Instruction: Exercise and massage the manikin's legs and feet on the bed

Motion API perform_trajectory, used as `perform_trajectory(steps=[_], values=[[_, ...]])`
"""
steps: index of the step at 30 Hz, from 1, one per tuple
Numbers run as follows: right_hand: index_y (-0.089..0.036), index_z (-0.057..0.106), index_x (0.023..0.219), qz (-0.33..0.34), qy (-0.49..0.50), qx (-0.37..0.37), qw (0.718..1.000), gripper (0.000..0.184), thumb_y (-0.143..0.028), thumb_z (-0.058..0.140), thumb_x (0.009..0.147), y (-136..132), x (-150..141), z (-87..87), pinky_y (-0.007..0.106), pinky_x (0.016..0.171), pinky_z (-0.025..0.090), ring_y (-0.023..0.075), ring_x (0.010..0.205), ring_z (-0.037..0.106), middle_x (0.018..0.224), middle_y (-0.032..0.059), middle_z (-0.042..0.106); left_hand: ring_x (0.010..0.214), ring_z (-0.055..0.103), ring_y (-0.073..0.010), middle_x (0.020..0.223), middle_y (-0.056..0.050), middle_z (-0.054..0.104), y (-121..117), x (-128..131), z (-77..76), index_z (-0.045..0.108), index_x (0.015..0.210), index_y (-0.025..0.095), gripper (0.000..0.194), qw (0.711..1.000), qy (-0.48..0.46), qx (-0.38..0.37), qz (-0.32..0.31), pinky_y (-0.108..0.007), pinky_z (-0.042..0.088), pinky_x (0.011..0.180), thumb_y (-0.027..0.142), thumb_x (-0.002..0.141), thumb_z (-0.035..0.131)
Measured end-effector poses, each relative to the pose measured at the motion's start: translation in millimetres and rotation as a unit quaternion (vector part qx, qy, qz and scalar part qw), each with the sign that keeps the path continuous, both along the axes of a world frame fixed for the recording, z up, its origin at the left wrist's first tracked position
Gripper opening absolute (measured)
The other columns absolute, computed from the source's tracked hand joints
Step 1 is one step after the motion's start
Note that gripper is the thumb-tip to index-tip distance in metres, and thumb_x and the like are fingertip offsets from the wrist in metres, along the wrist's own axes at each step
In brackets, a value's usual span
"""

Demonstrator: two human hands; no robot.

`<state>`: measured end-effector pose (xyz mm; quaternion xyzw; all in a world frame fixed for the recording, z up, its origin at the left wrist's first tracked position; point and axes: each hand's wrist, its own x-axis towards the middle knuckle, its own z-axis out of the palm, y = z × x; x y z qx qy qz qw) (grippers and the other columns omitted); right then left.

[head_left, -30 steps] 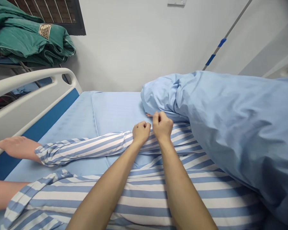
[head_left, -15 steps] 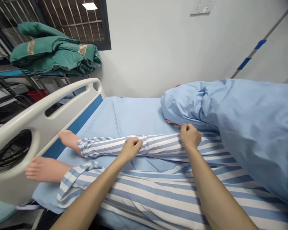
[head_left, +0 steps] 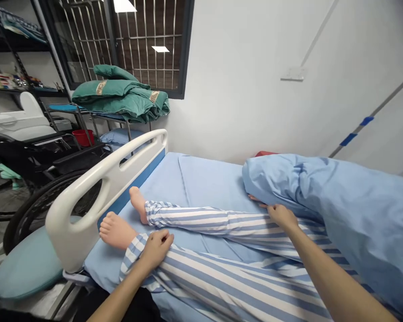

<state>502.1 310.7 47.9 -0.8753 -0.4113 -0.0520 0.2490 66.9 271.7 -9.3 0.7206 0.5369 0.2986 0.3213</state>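
Well, the left hand (head_left: 156,249) has its fingers (head_left: 163,240) clenched on the striped pyjama trousers (head_left: 228,281) just above a bare foot (head_left: 116,230), and the right hand (head_left: 281,215) grips the other trouser leg (head_left: 228,223) beside a light-blue duvet (head_left: 339,210). Both legs lie on a blue bed sheet (head_left: 215,183). Beyond the white footboard (head_left: 70,241), folded green quilts (head_left: 121,96) sit on a rack before a barred window (head_left: 147,44).

Hospital bed (head_left: 201,286) under a pale blue sheet (head_left: 215,183), white footboard (head_left: 62,232) at the near left; on top, bare-footed legs (head_left: 116,230) in striped pyjama trousers (head_left: 221,219), beside a bunched blue quilt (head_left: 339,214).
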Motion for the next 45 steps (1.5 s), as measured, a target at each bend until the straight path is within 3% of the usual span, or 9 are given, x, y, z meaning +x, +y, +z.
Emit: perform_trajectory(steps=[5, 7, 11, 14, 17, 25, 33, 39, 45], values=[[-0.024, 0.044, 0.044, 0.127, 0.043, -0.047, 0.99, 0.027, -0.018, 0.056, 0.068, -1.1, -67.1, 2.9, 0.032, 0.057, 0.03, 0.0198, 0.052, 0.047, 0.048, 0.0026, 0.046, 0.055, 0.038, -0.0101, 0.051, 0.004, 0.041, 7.0, -7.7, -3.4, 0.042, 0.054, 0.018, 0.029, 0.994, 0.083, 0.072, -0.028, -0.025, 0.023, 0.057, 0.026, 0.081, 0.038], [-0.023, 0.047, 0.049, 0.21, 0.063, -0.045, 0.975, 0.024, -0.028, 0.054, 0.072, -7.3, -117.3, -7.3, 0.029, 0.057, 0.032, 0.0189, 0.056, 0.049, 0.052, 0.0012, 0.05, 0.057, 0.043, -0.0112, 0.055, 0.002, 0.048, 6.6, -10.6, -5.2, 0.046, 0.056, 0.019, 0.028, 0.989, 0.106, 0.095, -0.027, -0.025, 0.025, 0.059, 0.025, 0.082, 0.037], [-0.021, 0.043, 0.053, 0.378, 0.202, 0.06, 0.902, 0.034, -0.045, 0.048, 0.077, -31.0, -241.4, -26.3, 0.026, 0.052, 0.028, 0.0155, 0.052, 0.041, 0.05, -0.0019, 0.044, 0.068, 0.054, -0.0147, 0.068, -0.002, 0.061, 3.8, -16.2, -10.0, 0.055, 0.066, 0.02, 0.029, 0.984, 0.139, 0.112, -0.002, -0.026, 0.031, 0.063, 0.026, 0.085, 0.033], [-0.021, 0.039, 0.053, 0.413, 0.276, 0.102, 0.862, 0.039, -0.048, 0.046, 0.081, -49.0, -323.1, -29.2, 0.025, 0.051, 0.027, 0.0134, 0.051, 0.037, 0.05, -0.0032, 0.039, 0.075, 0.057, -0.0192, 0.079, -0.006, 0.065, 2.9, -21.7, -11.1, 0.061, 0.078, 0.022, 0.03, 0.983, 0.141, 0.118, 0.007, -0.03, 0.035, 0.067, 0.026, 0.086, 0.032], [-0.022, 0.039, 0.055, 0.411, 0.278, 0.126, 0.859, 0.039, -0.045, 0.041, 0.085, -58.7, -370.1, -32.0, 0.026, 0.051, 0.026, 0.0135, 0.05, 0.038, 0.05, -0.003, 0.042, 0.078, 0.058, -0.0248, 0.084, -0.01, 0.066, 2.7, -27.4, -10.6, 0.064, 0.083, 0.022, 0.03, 0.984, 0.145, 0.102, 0.01, -0.034, 0.036, 0.067, 0.023, 0.083, 0.034], [-0.022, 0.036, 0.052, 0.31, 0.339, 0.151, 0.875, 0.041, -0.048, 0.041, 0.083, -49.7, -377.9, -60.8, 0.027, 0.05, 0.031, 0.0158, 0.051, 0.041, 0.049, -0.0015, 0.043, 0.085, 0.058, -0.0222, 0.088, -0.009, 0.065, 0.7, -32.5, -15.0, 0.059, 0.085, 0.023, 0.029, 0.992, 0.056, 0.102, 0.054, -0.035, 0.04, 0.076, 0.022, 0.084, 0.029], [-0.018, 0.054, 0.062, 0.29, 0.42, 0.179, 0.841, 0.047, -0.056, 0.037, 0.083, -48.9, -373.1, -59.8, 0.028, 0.056, 0.039, 0.0178, 0.06, 0.05, 0.061, 0.0052, 0.06, 0.057, 0.046, -0.0141, 0.056, 0.001, 0.047, 4.7, -1.5, 10.8, 0.029, 0.058, 0.023, 0.034, 0.973, -0.179, 0.004, 0.145, -0.027, 0.036, 0.057, 0.039, 0.087, 0.03], [-0.016, 0.052, 0.059, 0.272, 0.431, 0.206, 0.835, 0.046, -0.056, 0.041, 0.081, -44.5, -372.2, -67.7, 0.026, 0.054, 0.038, 0.0152, 0.057, 0.047, 0.058, 0.0038, 0.056, 0.065, 0.051, -0.0149, 0.066, -0.002, 0.058, 8.8, 9.0, -11.0, 0.044, 0.064, 0.021, 0.024, 0.982, -0.089, 0.011, 0.166, -0.027, 0.036, 0.067, 0.029, 0.085, 0.036], [-0.017, 0.046, 0.056, 0.354, 0.369, 0.142, 0.847, 0.042, -0.048, 0.041, 0.084, -58.4, -349.5, -31.8, 0.023, 0.05, 0.03, 0.0112, 0.052, 0.039, 0.053, -0.0009, 0.048, 0.061, 0.047, -0.0136, 0.062, -0.001, 0.057, 2.6, 9.7, -9.1, 0.046, 0.062, 0.02, 0.029, 0.986, -0.036, 0.032, 0.159, -0.026, 0.029, 0.062, 0.028, 0.087, 0.035]])
